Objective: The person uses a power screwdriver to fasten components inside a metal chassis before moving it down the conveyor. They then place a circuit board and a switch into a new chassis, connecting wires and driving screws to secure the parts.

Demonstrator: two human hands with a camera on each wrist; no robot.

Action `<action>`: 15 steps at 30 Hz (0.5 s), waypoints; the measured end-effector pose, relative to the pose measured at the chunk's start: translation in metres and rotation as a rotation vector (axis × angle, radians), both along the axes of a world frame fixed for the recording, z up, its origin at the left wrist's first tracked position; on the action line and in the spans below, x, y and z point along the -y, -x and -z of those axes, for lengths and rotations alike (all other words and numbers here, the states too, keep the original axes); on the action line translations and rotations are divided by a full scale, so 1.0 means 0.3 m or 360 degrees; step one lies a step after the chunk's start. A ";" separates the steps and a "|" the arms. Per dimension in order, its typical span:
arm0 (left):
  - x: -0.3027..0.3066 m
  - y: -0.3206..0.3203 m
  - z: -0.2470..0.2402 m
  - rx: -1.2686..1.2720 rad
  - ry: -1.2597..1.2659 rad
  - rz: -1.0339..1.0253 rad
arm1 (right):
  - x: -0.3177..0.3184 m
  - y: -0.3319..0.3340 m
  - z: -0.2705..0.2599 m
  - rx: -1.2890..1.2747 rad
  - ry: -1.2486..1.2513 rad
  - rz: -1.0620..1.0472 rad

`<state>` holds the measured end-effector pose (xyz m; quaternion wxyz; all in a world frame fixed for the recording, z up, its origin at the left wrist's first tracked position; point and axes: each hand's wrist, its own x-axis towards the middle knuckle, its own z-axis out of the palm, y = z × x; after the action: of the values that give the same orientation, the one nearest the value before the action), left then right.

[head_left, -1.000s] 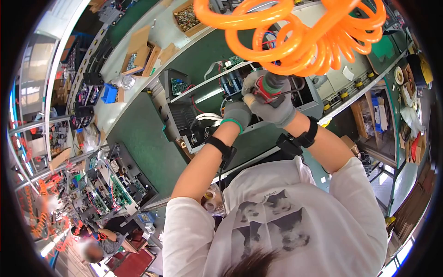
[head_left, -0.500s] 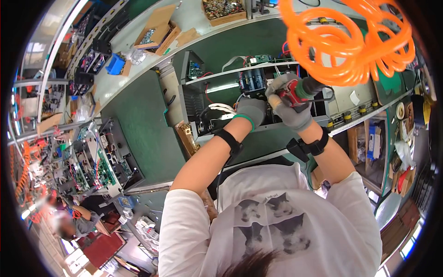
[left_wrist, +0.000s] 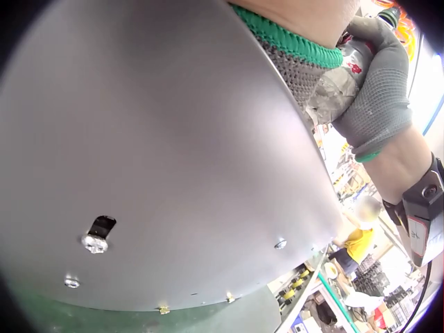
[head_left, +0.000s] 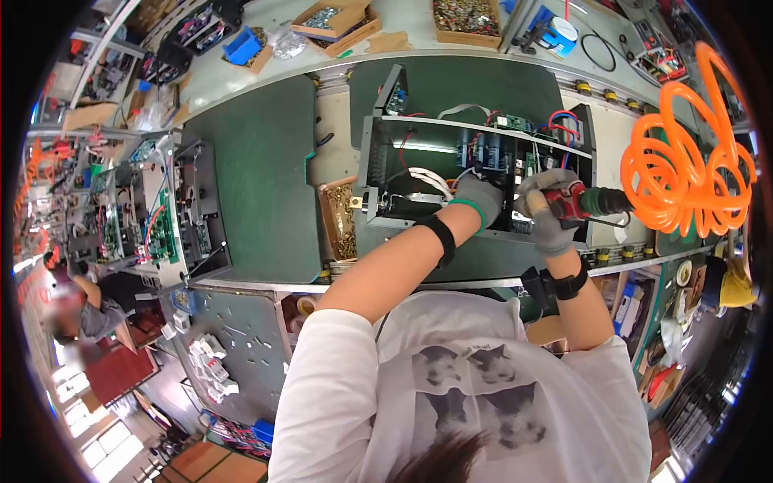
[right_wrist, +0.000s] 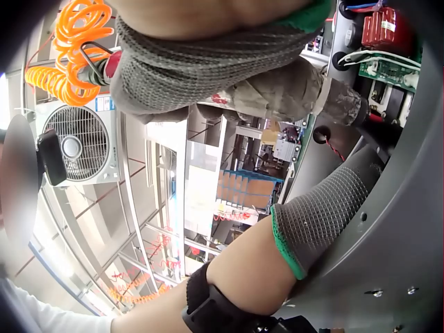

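An open metal chassis (left_wrist: 173,139) full of electronics lies on the bench, its side wall filling most of the left wrist view. My gloved left hand (head_left: 481,197) reaches over the near wall into it, beside white cables (head_left: 431,180) and dark cylindrical capacitors (head_left: 483,151). Its fingers are hidden inside. Gloved too, my right hand (head_left: 551,229) grips a red and green air screwdriver (head_left: 570,201) over the chassis's right part. The right wrist view shows the tool's worn, wrapped body (right_wrist: 270,94) pointing into the chassis; its tip is out of sight.
An orange coiled air hose (head_left: 676,173) hangs at the right, behind the screwdriver. Left of the chassis stands a box of brass-coloured parts (head_left: 344,221). Further left are a green mat (head_left: 250,177) and another chassis (head_left: 173,209). Parts boxes (head_left: 467,20) line the back shelf.
The head view has turned, so the chassis, hands and hose sit further right and lower-tilted hose shows. The screwdriver now lies more level in view, still in my right hand; my left stays in the chassis.
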<state>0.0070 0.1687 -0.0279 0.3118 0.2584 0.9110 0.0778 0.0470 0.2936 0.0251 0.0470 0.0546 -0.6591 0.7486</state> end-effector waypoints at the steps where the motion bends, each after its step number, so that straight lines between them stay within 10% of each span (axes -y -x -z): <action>1: 0.004 0.002 -0.014 -0.0003 -0.0003 -0.0019 | -0.002 0.001 0.001 -0.0003 -0.0003 -0.0019; 15: 0.040 0.009 -0.060 -0.0042 -0.0002 0.0212 | -0.046 -0.025 -0.201 -0.0270 0.0416 0.0053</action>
<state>0.0043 0.1568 -0.0099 0.3042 0.3195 0.8958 0.0540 0.0545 0.3074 0.0856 0.1216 0.1001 -0.5504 0.8199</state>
